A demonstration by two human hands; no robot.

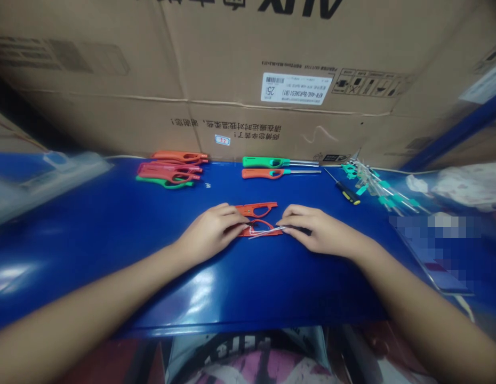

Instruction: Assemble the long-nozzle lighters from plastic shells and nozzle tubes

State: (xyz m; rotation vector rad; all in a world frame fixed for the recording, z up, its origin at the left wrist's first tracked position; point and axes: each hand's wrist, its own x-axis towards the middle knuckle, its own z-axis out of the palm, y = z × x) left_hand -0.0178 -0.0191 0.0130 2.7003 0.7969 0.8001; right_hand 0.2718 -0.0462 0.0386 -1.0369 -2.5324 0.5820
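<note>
Two orange lighter shell halves lie at the middle of the blue table (pixel 112 234): one (pixel 259 208) farther back, one (pixel 261 229) nearer me. My left hand (pixel 211 230) is closed on the left end of the nearer half. My right hand (pixel 317 228) pinches a thin metal tube with a white wire (pixel 268 231) that lies across that half. Both hands rest on the table.
Behind stand large cardboard boxes (pixel 248 80). At the back left lies a pile of orange, red and green shells (pixel 170 169). Two finished lighters, green (pixel 278 162) and orange (pixel 278 173), lie at the back. A screwdriver (pixel 344 191) and several teal-tipped tubes (pixel 376 186) are right.
</note>
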